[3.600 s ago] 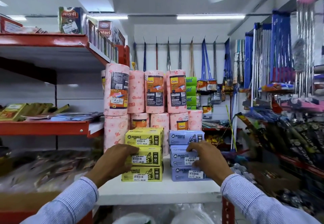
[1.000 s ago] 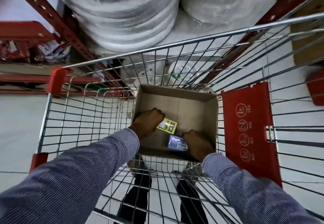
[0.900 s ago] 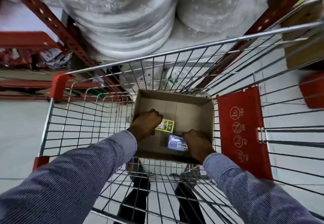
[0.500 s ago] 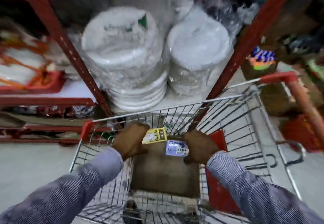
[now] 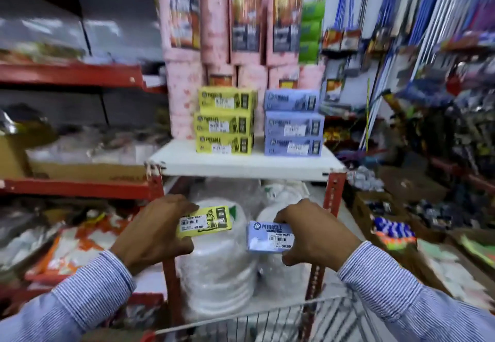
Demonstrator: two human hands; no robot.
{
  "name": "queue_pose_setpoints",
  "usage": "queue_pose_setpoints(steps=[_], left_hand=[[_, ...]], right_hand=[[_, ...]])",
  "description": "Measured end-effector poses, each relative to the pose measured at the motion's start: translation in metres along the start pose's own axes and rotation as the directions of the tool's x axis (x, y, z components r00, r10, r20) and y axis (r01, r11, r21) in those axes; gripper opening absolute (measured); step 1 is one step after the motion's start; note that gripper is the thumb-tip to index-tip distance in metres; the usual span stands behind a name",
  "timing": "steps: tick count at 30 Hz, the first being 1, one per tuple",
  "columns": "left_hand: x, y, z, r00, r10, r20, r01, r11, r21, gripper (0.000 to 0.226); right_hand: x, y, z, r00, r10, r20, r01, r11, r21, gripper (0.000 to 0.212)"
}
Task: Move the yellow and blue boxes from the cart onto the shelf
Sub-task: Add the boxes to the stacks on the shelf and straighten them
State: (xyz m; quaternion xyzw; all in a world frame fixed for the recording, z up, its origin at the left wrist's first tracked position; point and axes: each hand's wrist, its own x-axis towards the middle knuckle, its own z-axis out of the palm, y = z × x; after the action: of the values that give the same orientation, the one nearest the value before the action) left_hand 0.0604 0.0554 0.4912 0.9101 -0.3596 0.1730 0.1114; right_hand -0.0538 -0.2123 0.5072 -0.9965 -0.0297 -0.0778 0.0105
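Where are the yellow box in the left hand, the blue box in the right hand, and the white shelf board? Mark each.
yellow box [image 5: 205,221], head view, on its printed front label.
blue box [image 5: 269,236], head view, on its front face.
white shelf board [image 5: 241,166], head view, on its bare front edge.

Single head-worn view, forward and slightly down, near the shelf [image 5: 241,166].

Two stacks are sitting side by side on the shelf [image 5: 241,166], the left stack [image 5: 225,120] and right stack [image 5: 293,123] just apart, with rolls [image 5: 230,36] standing behind them. Below the shelf, wrapped plates [image 5: 217,269] are piling up. The cart [image 5: 281,320] is sitting nearest, in front of those plates.
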Motion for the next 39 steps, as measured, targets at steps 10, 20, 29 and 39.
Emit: queue_pose_setpoints(steps=[10, 20, 29, 39], left_hand=[[0.062, -0.003, -0.084, 0.953, 0.078, -0.294, -0.073, 0.997, 0.028, 0.064], [0.162, -0.018, -0.093, 0.899, 0.218, -0.381, -0.225, 0.974, 0.025, 0.059], [0.211, -0.041, -0.077, 0.918, 0.187, -0.349, -0.218, 0.974, -0.053, 0.051], [0.219, -0.052, -0.073, 0.926, 0.225, -0.303, -0.245, 0.969, -0.029, 0.052]], right_hand=[[0.043, 0.027, -0.099, 0.935, 0.061, -0.349, -0.084, 0.995, -0.050, 0.039], [0.111, 0.058, -0.132, 0.851, 0.085, -0.519, -0.173, 0.977, -0.124, 0.054], [0.147, 0.071, -0.132, 0.880, 0.118, -0.460, -0.229, 0.954, -0.193, 0.025], [0.155, 0.078, -0.124, 0.867, 0.122, -0.483, -0.232, 0.957, -0.174, 0.027]])
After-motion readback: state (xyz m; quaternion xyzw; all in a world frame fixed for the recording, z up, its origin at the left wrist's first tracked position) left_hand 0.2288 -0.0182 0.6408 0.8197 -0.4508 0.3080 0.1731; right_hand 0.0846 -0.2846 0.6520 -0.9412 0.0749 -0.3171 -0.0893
